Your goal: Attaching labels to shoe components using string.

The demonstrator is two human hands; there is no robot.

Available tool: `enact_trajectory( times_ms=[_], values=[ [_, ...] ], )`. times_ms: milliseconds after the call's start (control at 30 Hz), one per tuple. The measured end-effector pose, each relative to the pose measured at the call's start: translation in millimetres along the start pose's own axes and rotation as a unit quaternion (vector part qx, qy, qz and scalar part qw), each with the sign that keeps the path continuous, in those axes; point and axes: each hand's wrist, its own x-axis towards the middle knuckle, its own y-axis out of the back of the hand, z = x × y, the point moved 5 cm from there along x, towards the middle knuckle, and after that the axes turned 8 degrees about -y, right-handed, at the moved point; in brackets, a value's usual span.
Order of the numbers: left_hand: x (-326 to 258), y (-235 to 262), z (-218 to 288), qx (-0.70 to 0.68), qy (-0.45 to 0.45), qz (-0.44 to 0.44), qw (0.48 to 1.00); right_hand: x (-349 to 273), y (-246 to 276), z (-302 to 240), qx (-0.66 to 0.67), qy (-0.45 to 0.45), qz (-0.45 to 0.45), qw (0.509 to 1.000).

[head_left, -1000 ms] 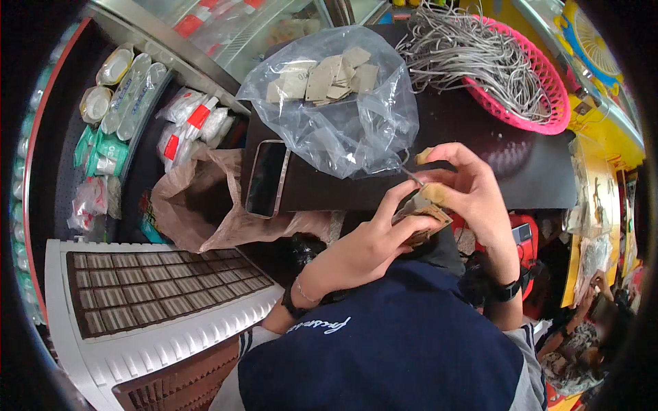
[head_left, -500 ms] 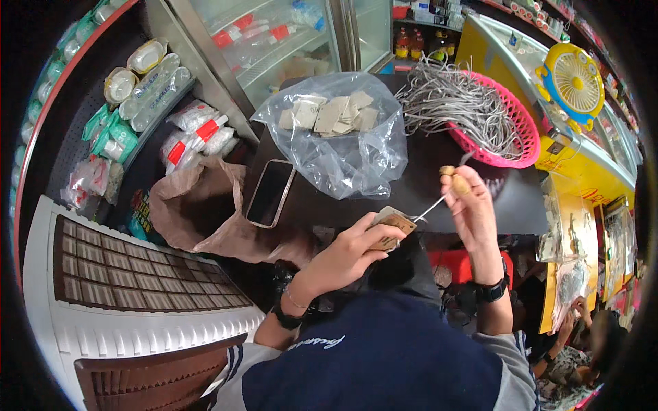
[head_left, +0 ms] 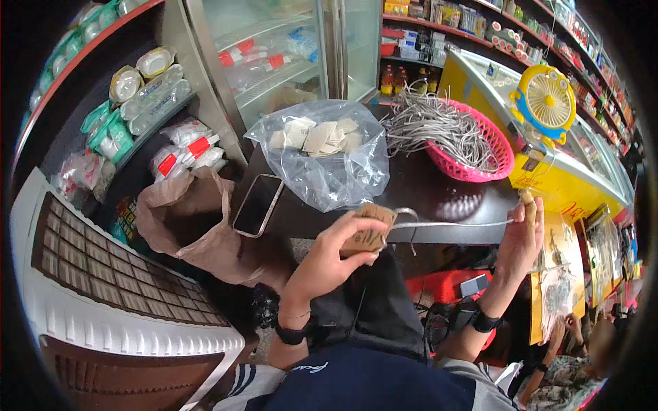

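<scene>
My left hand (head_left: 317,259) grips a small stack of brown cardboard tags (head_left: 369,231) between thumb and fingers, just off the table's front edge. From the tags a grey-white cord (head_left: 456,224) runs almost straight to the right, while a loop and a loose end curl beside the stack. At its far end my right hand (head_left: 519,240) pinches the cord; tan coverings show on some of its fingertips. Farther back, a clear plastic bag (head_left: 349,179) holds several similar tags (head_left: 329,139). Beside it, a pink basket (head_left: 506,152) is heaped with grey cords (head_left: 452,130).
On the dark table (head_left: 428,194) a phone (head_left: 258,205) lies left of the bag. A brown sack (head_left: 199,233) and a white air cooler (head_left: 130,274) stand left. Yellow freezers, a toy-like fan (head_left: 546,103) and another person's hands (head_left: 565,329) are at the right.
My right hand has moved right and down, drawing the cord out into a long, nearly straight line. My left hand has shifted slightly left, and the tags now face up more. The view has tilted.
</scene>
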Motion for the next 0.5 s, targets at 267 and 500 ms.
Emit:
enact_trajectory(
  times_ms=[267, 500],
  values=[
    [14, -24, 31, -0.066, -0.056, 0.105, 0.991, -74, -113, -24, -0.379, 0.1, -0.133, 0.91],
    [16, -38, 30, -0.063, -0.101, 0.089, 0.989, -85, -103, -7, -0.401, 0.084, -0.075, 0.909]
  ],
)
